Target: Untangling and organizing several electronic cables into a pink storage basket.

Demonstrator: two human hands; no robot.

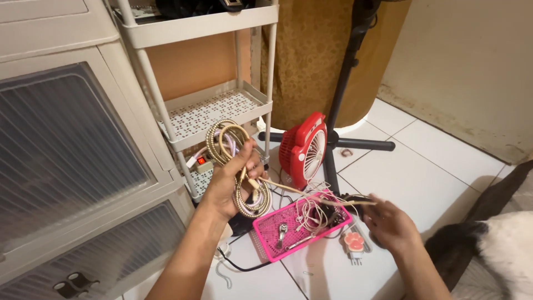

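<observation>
Seen from above, looking down at a white tiled floor (422, 166). Nearest, at four o'clock, the right hand (391, 225) has its fingers (373, 208) pinched on the free end of a thin beige cable (300, 191), which runs taut toward ten o'clock. Just beside that hand, at six o'clock from it, a white plug with a pink paw pad (353, 243) lies on the tiles. At the centre sits a pink mesh basket (277, 244) holding tangled white earphone wires (311, 214) and a small metal piece (282, 230). Up at ten o'clock of the basket, the left hand (230, 180) is raised with its fingers clenched around a coiled bundle of gold braided cable (225, 139), the beige cable leading out of it. Farther back, at twelve o'clock, a small red fan (302, 147) stands against a black stand (338, 111). A white shelf rack (216, 108) rises at eleven o'clock, beside a pale cabinet (66, 150) at nine.
</observation>
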